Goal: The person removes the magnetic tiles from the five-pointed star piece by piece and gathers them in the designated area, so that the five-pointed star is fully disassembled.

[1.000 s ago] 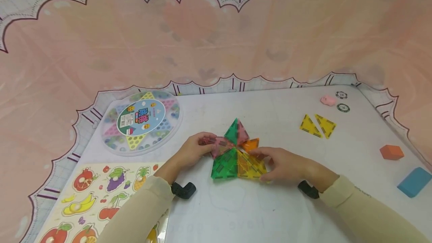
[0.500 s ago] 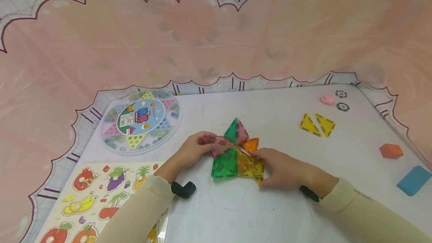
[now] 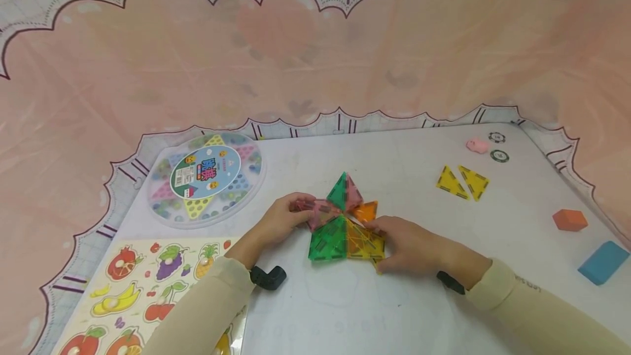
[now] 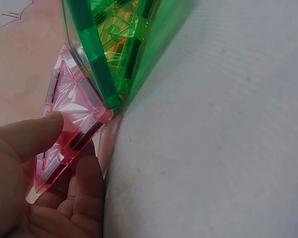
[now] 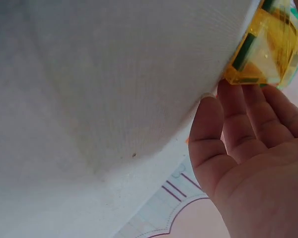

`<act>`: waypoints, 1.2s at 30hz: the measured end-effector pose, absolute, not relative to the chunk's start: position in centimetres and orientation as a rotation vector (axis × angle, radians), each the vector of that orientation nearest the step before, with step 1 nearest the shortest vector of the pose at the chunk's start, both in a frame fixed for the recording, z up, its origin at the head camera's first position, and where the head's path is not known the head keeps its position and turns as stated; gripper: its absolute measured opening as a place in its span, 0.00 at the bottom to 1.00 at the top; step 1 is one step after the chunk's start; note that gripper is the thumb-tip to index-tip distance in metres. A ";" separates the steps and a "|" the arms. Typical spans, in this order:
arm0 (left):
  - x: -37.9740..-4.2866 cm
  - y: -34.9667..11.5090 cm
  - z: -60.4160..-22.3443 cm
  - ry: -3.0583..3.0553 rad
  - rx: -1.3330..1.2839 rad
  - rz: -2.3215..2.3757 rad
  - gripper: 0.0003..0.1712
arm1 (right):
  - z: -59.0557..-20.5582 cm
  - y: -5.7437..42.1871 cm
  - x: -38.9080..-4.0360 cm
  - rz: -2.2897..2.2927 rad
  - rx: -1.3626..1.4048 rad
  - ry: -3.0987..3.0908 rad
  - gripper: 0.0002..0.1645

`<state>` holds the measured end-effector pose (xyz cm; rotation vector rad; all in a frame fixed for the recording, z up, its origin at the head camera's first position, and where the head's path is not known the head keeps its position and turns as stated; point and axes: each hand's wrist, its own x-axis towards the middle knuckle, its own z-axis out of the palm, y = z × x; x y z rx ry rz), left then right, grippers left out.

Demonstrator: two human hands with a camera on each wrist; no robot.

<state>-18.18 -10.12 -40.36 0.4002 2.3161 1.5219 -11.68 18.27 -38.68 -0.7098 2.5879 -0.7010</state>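
At the table's middle lies a cluster of translucent magnetic tiles. Pink and green triangles form its back point, with an orange tile to their right. A large green tile leans at the front left, and orange shows through the yellow beside it. My left hand pinches a pink triangular magnetic tile between thumb and fingers; its corner meets the green tile's edge in the left wrist view. My right hand holds a yellow magnetic tile at the cluster's front right, fingertips along its edge.
Two yellow triangles lie at the back right, near a pink pig figure and two round chips. An orange block and a blue block sit far right. Left are a round Chinese checkers set and a fruit puzzle board.
My right hand has shifted slightly, and the yellow tile's corner, which stuck out to the right, now points down below the cluster. The left hand stays in place on the pink tile.
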 end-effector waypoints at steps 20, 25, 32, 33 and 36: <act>-17.0 -9.6 -38.0 2.322 0.414 1.495 0.19 | -39.0 17.5 -11.3 -0.648 -0.721 2.664 0.42; -16.9 -9.6 -37.9 2.363 0.429 1.461 0.18 | -39.0 17.9 -11.2 -0.646 -0.739 2.658 0.40; -16.8 -9.6 -37.8 2.363 0.427 1.463 0.18 | -39.0 19.0 -11.2 -0.659 -0.650 2.651 0.36; -16.8 -9.6 -37.8 2.363 0.427 1.462 0.18 | -39.0 19.2 -11.2 -0.663 -0.629 2.650 0.36; -16.8 -9.6 -37.7 2.376 0.427 1.447 0.18 | -39.0 19.6 -11.2 -0.681 -0.588 2.645 0.34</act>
